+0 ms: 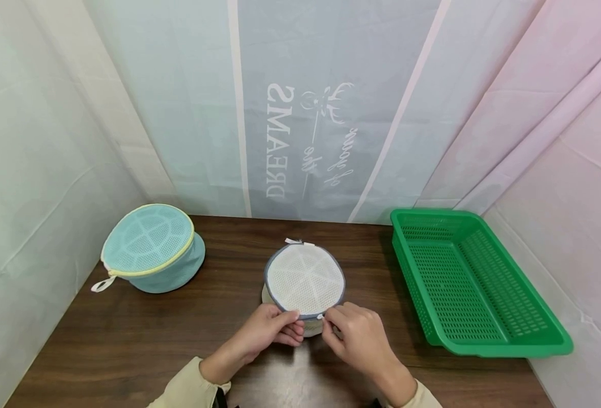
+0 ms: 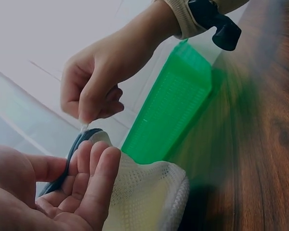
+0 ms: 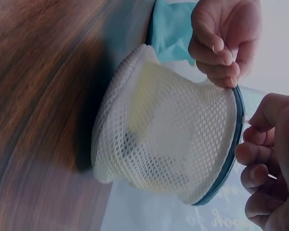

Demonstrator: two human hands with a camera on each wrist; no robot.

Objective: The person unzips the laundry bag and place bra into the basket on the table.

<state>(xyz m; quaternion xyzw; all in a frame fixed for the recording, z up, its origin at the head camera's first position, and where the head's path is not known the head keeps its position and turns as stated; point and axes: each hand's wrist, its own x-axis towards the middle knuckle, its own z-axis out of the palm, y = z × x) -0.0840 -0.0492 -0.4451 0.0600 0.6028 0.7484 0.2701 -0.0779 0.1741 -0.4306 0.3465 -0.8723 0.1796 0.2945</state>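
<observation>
In the head view, a white mesh bag (image 1: 305, 280) with a dark rim (image 1: 307, 317) stands on the table (image 1: 127, 351), about midway between its left and right edges. The left hand (image 1: 267, 330) pinches the rim between thumb and fingers; the right hand (image 1: 358, 334) pinches the white zip pull (image 1: 320, 316). A teal mesh bag (image 1: 147, 241) sits toward the table's far left corner, and a green basket (image 1: 509, 258) lies along its right edge. In the left wrist view, the left thumb and fingers lie on either side of the rim, the right fingers curled at the pull. In the right wrist view, a yellowish patch (image 3: 143, 96) shows through the white bag's side
</observation>
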